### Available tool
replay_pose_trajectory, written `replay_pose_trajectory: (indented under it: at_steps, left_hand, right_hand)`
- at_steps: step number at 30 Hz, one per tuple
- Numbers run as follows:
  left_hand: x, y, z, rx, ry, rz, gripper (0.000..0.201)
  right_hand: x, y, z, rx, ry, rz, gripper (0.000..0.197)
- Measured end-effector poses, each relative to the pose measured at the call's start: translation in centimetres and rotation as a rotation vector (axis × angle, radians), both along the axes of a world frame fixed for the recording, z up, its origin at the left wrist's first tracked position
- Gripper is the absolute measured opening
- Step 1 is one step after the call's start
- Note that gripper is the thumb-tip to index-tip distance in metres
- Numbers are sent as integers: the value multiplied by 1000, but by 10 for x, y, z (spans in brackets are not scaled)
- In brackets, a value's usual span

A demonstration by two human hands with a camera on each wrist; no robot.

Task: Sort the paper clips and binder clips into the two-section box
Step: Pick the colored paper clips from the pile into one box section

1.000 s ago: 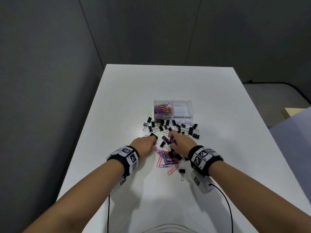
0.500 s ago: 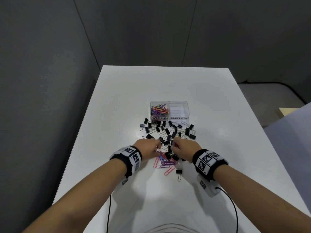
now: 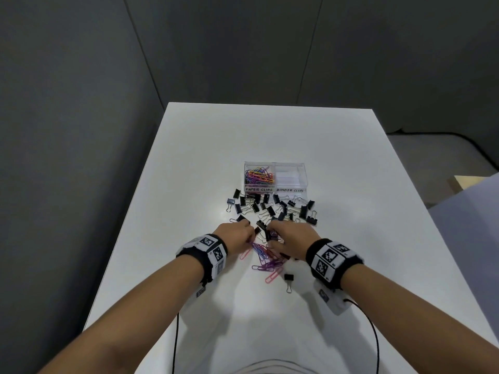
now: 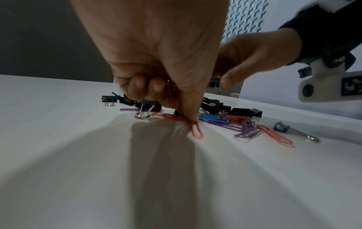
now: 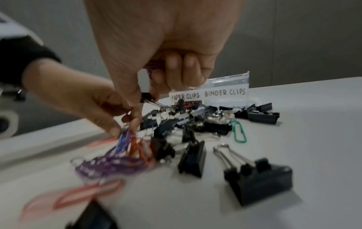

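The clear two-section box [image 3: 304, 176] stands mid-table; its left section holds coloured paper clips [image 3: 258, 175] and its right section, labelled binder clips [image 5: 225, 92], shows none. Black binder clips [image 3: 270, 209] lie scattered in front of it. Nearer me is a heap of loose paper clips [image 3: 266, 259]. My left hand [image 4: 192, 119] pinches a red paper clip [image 4: 197, 131] against the table, other fingers curled. My right hand [image 5: 145, 96] pinches a small black binder clip [image 5: 146, 96] above the pile, with purple paper clips [image 5: 152, 66] tucked in its curled fingers.
A lone binder clip [image 3: 289, 279] lies near my right wrist, and a green paper clip [image 5: 239, 131] sits among the binder clips. The white table [image 3: 270, 136] ends at grey walls behind and to the left. Cables run from both wristbands.
Both hands have drawn closer together over the mixed pile. The left hand has come down onto the paper clips; the right hand has picked at the binder clips.
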State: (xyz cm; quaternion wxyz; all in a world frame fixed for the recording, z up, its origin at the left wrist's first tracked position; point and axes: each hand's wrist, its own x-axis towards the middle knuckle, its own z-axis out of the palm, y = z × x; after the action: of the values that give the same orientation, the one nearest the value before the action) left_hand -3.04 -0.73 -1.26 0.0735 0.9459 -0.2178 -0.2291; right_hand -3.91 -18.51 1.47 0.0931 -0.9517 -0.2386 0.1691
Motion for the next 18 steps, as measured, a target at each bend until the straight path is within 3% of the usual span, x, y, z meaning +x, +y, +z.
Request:
replay_pose_trajectory:
  at_steps: [7, 15, 18]
  left_hand:
    - [-3, -3, 5, -30, -2, -102, 45]
    - [-1, -7, 3, 48, -2, -110, 30]
    - [1, -4, 5, 66, -8, -128, 31]
  right_hand:
    - [18, -24, 3, -93, 13, -190, 35]
    - [-5, -5, -6, -169, 15, 34, 30]
    - [-6, 1, -13, -218, -5, 25, 26]
